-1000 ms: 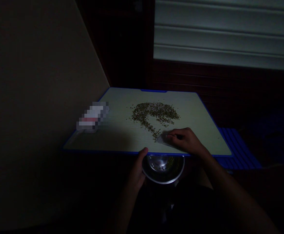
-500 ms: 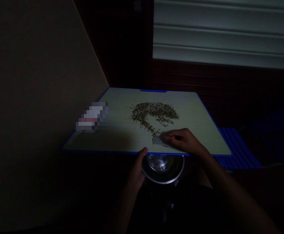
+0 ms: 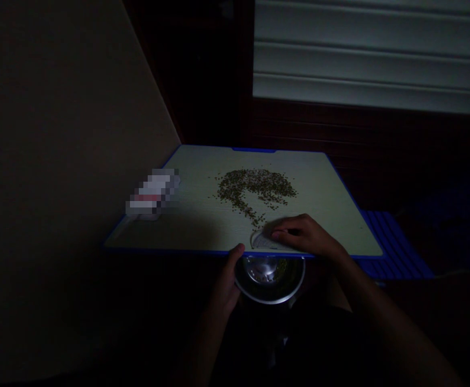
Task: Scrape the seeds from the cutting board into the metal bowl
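Note:
Small brownish-green grains or seeds (image 3: 254,185) lie spread in a curved patch on a pale folding table (image 3: 194,226) with a blue edge. My right hand (image 3: 303,234) is closed on a thin, clear plastic piece with a rounded edge (image 3: 261,239), possibly a protractor. It rests flat on the tabletop near the front edge, just below the tail of the grains. Under that edge is a shiny metal bowl (image 3: 273,294) with some grains inside. My left hand (image 3: 230,279) grips the bowl's left side, its thumb up at the table edge; its other fingers are mostly hidden.
A blurred-out white and red object (image 3: 152,194) lies at the table's left side, by a wall (image 3: 77,134). A blue striped surface (image 3: 396,244) is at the right, lower than the tabletop. Pale slatted panels (image 3: 371,59) stand behind. The room is dim.
My right hand has drawn the clear plastic piece slightly left and toward the front edge, with a few grains near it. My left hand and the bowl have stayed in place.

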{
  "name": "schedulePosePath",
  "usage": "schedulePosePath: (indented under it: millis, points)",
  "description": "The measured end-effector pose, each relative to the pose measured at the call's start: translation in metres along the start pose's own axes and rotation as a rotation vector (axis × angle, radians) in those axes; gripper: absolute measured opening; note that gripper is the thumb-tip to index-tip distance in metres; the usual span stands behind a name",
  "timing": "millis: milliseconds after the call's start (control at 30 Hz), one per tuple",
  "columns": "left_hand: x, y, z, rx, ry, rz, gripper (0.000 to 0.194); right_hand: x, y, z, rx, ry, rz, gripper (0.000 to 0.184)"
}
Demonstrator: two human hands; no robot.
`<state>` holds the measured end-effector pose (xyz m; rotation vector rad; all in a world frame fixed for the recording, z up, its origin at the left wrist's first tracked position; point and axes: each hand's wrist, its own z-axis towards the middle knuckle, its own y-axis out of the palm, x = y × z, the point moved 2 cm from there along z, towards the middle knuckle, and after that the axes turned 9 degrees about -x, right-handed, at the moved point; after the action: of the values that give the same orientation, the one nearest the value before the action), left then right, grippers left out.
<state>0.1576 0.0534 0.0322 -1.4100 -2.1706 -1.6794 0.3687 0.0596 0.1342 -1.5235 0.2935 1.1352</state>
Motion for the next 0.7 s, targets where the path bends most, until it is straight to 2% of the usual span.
schedulePosePath:
  millis: [200, 367, 467, 700]
  points:
    - [0.0016, 0.0025, -0.001, 0.034, -0.03, 0.016, 0.044, -0.0019, -0.0004, 0.0006, -0.043, -0.064, 0.004, 0.025]
    - [0.0024, 0.0037, -0.0015, 0.075, -0.046, 0.012, 0.041, -0.0036, -0.0012, 0.0008, -0.058, -0.057, 0.032, 0.025]
    - [0.0018, 0.0018, -0.0009, 0.052, -0.044, 0.023, 0.042, -0.0029, -0.0005, 0.0006, -0.05, -0.05, 0.031, 0.025]
    - [0.0027, 0.0006, -0.0012, 0.061, 0.053, 0.018, 0.041, 0.002, -0.0002, -0.0007, 0.056, 0.1, -0.068, 0.033]
